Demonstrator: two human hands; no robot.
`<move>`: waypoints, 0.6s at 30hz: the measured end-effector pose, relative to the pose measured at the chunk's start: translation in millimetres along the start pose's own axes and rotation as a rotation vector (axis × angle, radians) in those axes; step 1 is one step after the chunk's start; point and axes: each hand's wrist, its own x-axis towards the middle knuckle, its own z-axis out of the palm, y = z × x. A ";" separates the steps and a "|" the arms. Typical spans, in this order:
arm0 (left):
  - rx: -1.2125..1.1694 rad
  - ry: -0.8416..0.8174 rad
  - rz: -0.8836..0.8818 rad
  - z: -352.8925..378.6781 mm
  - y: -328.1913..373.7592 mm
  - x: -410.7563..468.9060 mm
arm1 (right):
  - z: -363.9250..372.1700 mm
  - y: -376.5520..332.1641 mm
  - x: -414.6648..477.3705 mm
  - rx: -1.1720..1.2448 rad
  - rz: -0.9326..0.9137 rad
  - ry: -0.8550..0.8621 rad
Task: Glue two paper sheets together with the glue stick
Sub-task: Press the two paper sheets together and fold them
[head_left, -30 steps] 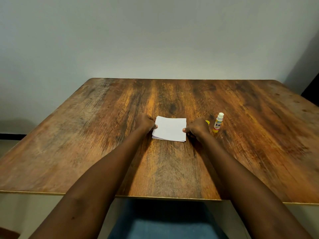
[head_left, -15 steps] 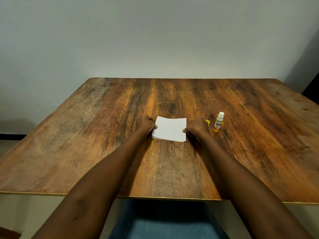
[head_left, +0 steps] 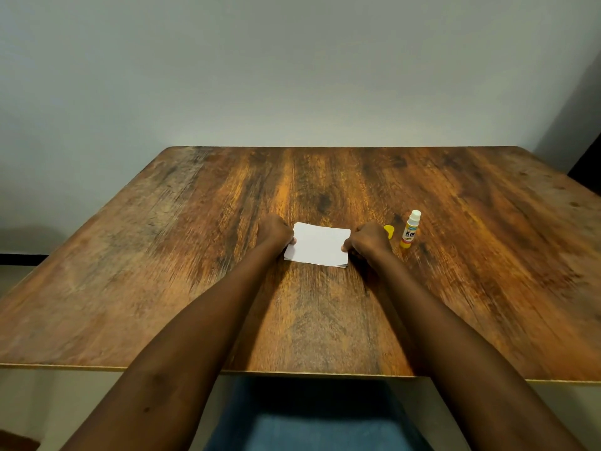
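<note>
White paper sheets (head_left: 318, 245) lie stacked flat in the middle of the wooden table (head_left: 162, 255); a lower sheet's corner peeks out at the front right. My left hand (head_left: 274, 234) pinches the stack's left edge. The right edge is gripped by my right hand (head_left: 367, 242). A glue stick (head_left: 410, 230) with a white exposed top and yellow base stands upright, uncapped, just right of my right hand. Its yellow cap (head_left: 389, 231) lies between that hand and the stick, partly hidden by the hand.
A plain wall rises behind the table's far edge. A dark object (head_left: 588, 157) shows at the far right. Below the near table edge a blue seat or lap (head_left: 309, 418) is visible.
</note>
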 end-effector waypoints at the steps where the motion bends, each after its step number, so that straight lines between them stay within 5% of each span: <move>1: 0.005 0.004 -0.004 0.4 0.1 0.3 | 0.4 0.1 0.1 -0.003 -0.001 0.006; 18: 0.091 -0.019 0.080 -2.4 -7.9 -1.1 | 2.9 0.9 2.5 -0.098 -0.048 0.035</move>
